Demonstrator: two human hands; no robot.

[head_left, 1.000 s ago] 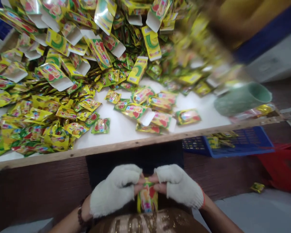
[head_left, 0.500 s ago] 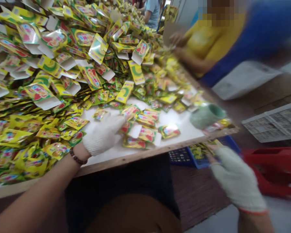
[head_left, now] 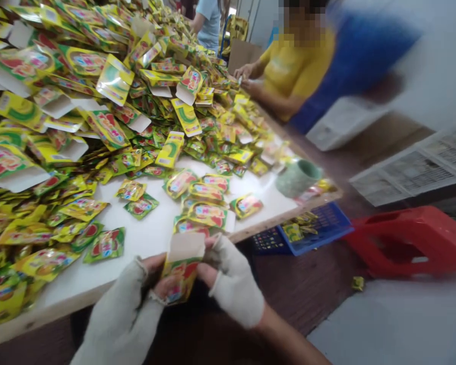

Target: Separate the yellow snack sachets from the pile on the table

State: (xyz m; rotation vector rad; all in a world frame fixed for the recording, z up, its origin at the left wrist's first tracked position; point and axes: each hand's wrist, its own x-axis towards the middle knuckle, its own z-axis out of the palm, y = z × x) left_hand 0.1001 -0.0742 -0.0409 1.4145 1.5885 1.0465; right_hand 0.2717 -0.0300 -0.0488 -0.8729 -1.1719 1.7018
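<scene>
Both hands wear white gloves with bare fingertips. At the table's front edge, my left hand (head_left: 131, 299) grips the left side of a small yellow-green box (head_left: 180, 276) whose white end flap stands up. From the other side my right hand (head_left: 233, 284) pinches the same box near its open top. Just beyond it lie several filled-looking boxes (head_left: 207, 213) in a cluster. Two or three loose sachets (head_left: 106, 244) rest on the white tabletop (head_left: 146, 243) to the left. Whether anything is inside the held box is hidden.
A big heap of boxes (head_left: 114, 78) and sachets covers the far and left table. A green tape roll (head_left: 298, 177) stands near the right corner. Below are a blue basket (head_left: 315, 228) and a red stool-like thing (head_left: 410, 243). A co-worker in yellow (head_left: 296, 66) works across the right edge.
My right hand has come from above the blue basket to the table's front. My left hand has drawn back from the tabletop. Both now hold an open box between them.
</scene>
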